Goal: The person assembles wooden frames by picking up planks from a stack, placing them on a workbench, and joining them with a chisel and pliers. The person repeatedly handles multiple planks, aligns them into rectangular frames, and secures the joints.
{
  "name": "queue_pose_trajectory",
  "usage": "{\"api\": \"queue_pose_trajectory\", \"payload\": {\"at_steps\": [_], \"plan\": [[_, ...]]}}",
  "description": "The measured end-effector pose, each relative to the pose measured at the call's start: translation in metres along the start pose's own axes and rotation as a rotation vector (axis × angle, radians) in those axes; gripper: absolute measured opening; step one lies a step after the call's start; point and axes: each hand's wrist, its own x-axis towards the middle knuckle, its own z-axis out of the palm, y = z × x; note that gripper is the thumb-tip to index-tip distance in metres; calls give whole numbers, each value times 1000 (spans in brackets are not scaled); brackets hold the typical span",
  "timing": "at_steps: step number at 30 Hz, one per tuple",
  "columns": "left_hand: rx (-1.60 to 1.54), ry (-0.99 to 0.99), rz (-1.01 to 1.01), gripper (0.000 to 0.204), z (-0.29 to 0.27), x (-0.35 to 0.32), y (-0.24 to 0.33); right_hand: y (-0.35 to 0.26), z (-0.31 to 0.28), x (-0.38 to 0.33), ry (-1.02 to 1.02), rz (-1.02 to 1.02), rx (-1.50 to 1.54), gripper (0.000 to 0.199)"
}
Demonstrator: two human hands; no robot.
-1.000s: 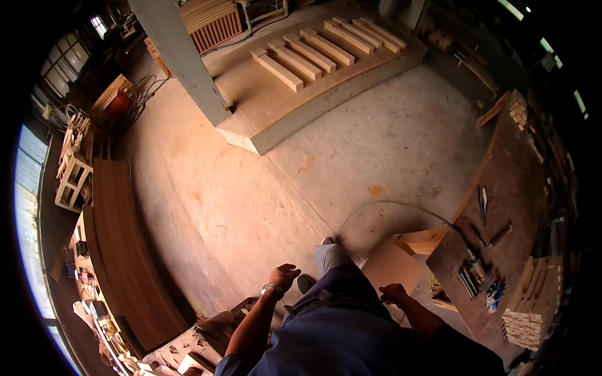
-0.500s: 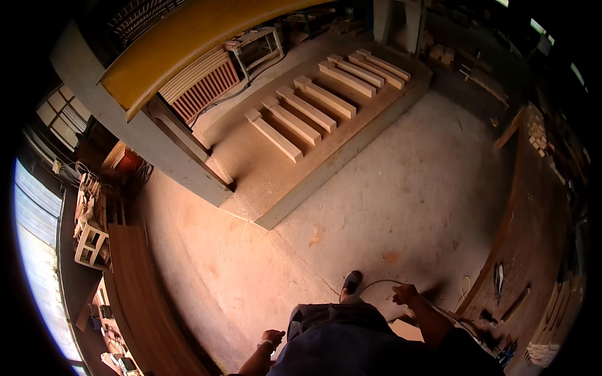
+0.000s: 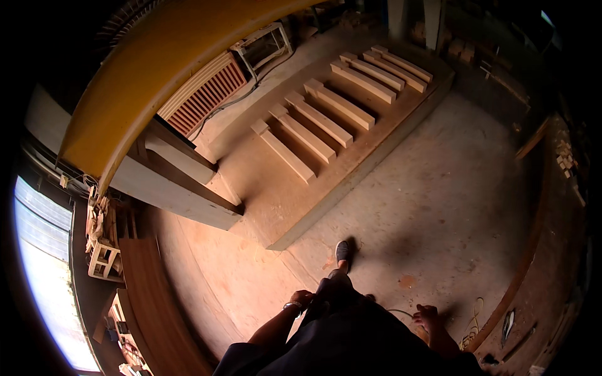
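Note:
My left hand [image 3: 302, 298], with a band at the wrist, hangs beside my dark-clothed thigh; its fingers blend into the shade. My right hand [image 3: 426, 316] hangs low on the other side, its fingers loosely apart with nothing visible in them. Behind the right hand a thin hose or cable [image 3: 400, 311] curves near the floor. One shoe [image 3: 342, 250] is stretched forward on the concrete. Farther ahead, several pale wooden bars [image 3: 304, 135] lie side by side on a low platform [image 3: 276, 216]. Neither hand touches them.
A yellow beam [image 3: 125, 81] and a grey post [image 3: 172, 191] stand at the platform's left. A slatted wooden panel [image 3: 207, 91] is behind. Long brown boards [image 3: 157, 301] line the left, a workbench [image 3: 533, 282] with tools the right. A coiled cord [image 3: 473, 329] lies beside the bench.
One foot has stepped forward, and the platform with its bars has come nearer in view. My left hand has swung up and forward to my thigh; the right hand sits lower in the picture.

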Motion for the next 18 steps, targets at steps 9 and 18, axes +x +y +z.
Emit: {"api": "queue_pose_trajectory", "payload": {"at_steps": [9,18], "plan": [[123,-172,-69,45,-106,174,61,-22,72,-22,34,182,65,29],[-48,-9,-136,34,-198,262,129,-194,129,16,7,-465,-488,56]]}}
